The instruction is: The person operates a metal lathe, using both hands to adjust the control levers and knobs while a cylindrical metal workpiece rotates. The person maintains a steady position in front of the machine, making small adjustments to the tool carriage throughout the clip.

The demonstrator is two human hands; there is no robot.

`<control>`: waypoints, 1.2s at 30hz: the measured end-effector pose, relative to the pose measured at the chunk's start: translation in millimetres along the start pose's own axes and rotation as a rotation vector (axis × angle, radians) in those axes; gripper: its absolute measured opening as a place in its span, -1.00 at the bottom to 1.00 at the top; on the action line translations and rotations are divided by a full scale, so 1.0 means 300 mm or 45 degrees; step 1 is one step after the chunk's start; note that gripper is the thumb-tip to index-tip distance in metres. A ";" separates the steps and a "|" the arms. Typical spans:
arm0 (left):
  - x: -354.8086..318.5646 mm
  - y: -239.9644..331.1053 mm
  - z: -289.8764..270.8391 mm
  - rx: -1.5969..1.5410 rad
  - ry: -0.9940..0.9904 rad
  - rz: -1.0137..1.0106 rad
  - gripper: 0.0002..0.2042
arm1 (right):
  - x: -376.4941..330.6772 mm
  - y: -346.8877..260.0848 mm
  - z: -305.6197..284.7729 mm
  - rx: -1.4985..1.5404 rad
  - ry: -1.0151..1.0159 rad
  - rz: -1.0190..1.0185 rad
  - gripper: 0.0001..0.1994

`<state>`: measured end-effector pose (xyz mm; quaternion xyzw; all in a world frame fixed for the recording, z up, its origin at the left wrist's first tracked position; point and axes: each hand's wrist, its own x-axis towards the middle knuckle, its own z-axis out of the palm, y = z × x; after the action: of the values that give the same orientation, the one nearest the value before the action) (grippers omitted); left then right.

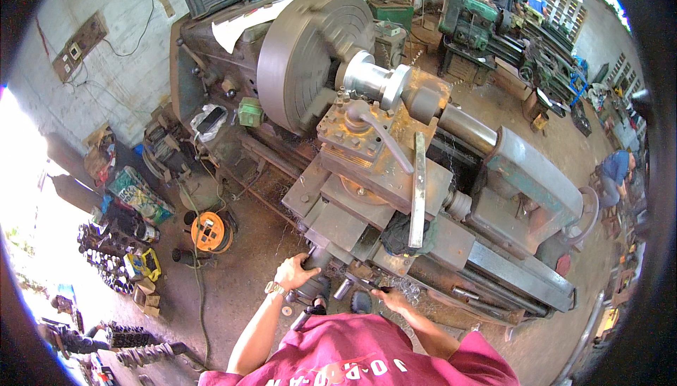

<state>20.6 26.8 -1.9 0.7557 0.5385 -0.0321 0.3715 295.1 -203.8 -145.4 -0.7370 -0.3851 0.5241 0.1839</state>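
A: Lathe [395, 174] first: it fills the middle of the scene, its bed running from far left to near right across the workshop floor [240, 273].

B: And what is turning on it?

A: A bright metal workpiece [377, 79] sits against the big round faceplate [303, 58], far from the person. The tool post [352, 136] stands just near of it on the carriage [367, 195], and a flat steel bar [418, 188] lies across the carriage.

B: Where are the hands?

A: The left hand [296, 271] is closed around a dark handwheel [314, 273] at the near edge of the carriage. The right hand [393, 300] rests on a small lever [371, 286] just right of it, and I can't tell whether its fingers are curled shut.

B: How would you handle that well?

A: I'd judge slow, even turns on the wheel, eyes on the cutting point, sleeves away from the faceplate. Chips [395, 289] lie close to the right hand, so keep the fingers off them.

B: Anything else nearby?

A: An orange cable reel [210, 232] on the floor to the left.
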 end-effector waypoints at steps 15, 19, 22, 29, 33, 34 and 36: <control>0.003 -0.005 0.003 -0.010 -0.005 0.005 -0.29 | 0.015 -0.020 0.001 -0.059 -0.060 0.195 -0.24; 0.002 -0.005 0.004 -0.005 0.009 0.001 -0.29 | 0.012 -0.037 -0.001 -0.065 -0.054 0.188 -0.22; 0.003 -0.006 0.005 0.000 0.002 -0.007 -0.30 | 0.008 -0.044 -0.001 -0.073 -0.022 0.142 -0.22; 0.006 -0.010 0.007 -0.006 0.009 0.011 -0.30 | -0.003 -0.076 -0.005 -0.027 0.012 0.150 -0.23; -0.002 -0.003 0.000 -0.018 0.000 -0.004 -0.29 | -0.011 -0.088 -0.009 -0.045 0.030 0.148 -0.20; -0.003 0.001 -0.001 -0.010 0.001 -0.008 -0.28 | -0.009 -0.086 -0.009 -0.073 0.019 0.189 -0.19; -0.004 0.006 -0.003 -0.010 -0.006 -0.005 -0.27 | 0.003 -0.078 -0.003 -0.136 0.027 0.245 -0.18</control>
<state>21.2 26.2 0.3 0.7530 0.5391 -0.0325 0.3758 287.3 -188.0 -129.8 -0.7848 -0.3382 0.5102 0.0972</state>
